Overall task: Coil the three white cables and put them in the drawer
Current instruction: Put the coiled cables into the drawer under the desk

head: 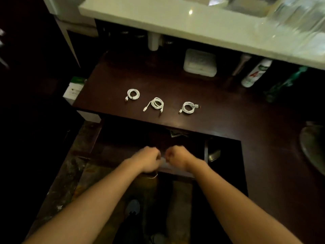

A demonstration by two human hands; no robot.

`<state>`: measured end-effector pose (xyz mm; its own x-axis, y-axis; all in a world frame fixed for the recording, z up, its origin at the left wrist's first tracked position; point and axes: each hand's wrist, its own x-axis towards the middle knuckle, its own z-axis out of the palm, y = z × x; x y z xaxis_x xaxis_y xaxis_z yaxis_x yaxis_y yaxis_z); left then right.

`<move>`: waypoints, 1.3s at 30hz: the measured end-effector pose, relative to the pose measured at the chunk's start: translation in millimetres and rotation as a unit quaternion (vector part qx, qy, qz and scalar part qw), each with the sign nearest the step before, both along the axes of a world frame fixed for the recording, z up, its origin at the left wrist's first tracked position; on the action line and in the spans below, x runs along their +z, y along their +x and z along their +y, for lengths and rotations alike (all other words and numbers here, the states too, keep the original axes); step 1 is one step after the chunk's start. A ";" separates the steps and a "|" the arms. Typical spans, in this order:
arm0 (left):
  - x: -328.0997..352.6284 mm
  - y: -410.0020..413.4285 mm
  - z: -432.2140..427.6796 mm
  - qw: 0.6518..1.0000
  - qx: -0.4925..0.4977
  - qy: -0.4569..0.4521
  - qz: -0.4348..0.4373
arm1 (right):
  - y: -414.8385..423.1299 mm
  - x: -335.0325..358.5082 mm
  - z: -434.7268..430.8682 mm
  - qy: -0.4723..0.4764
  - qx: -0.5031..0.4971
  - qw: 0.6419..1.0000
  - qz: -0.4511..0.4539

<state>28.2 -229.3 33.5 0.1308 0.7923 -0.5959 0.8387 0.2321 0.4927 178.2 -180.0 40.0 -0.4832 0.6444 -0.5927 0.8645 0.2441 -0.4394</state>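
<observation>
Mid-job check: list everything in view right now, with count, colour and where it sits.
left cable, middle cable, right cable: three, white, coiled, apart in a row on the desk
desk: one, dark brown, centre
drawer: one, dark, open below the desk's front edge
flat case: one, white, back of desk
spray can: one, white with red and green print, back right
bottle: one, green, right of the can
box: one, white and green, by the desk's left end
counter: one, pale, above the desk
left hand, right hand: two, fingers curled, side by side at the drawer's front; grip too blurred to tell
</observation>
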 end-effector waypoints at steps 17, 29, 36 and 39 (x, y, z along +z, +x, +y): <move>17.2 33.2 168.7 0.988 0.107 0.111 -0.002 | 34.3 30.7 164.8 0.150 -0.239 0.958 0.056; -55.0 67.7 272.2 0.969 0.190 0.085 0.130 | 34.3 -55.8 273.4 0.089 -0.130 0.987 0.037; -62.9 67.3 279.0 0.967 0.221 0.089 0.092 | 25.5 -65.5 285.8 0.082 -0.186 0.978 0.049; -56.0 55.6 280.9 0.961 0.246 0.123 0.042 | 22.3 -58.8 287.8 0.047 -0.256 0.962 0.078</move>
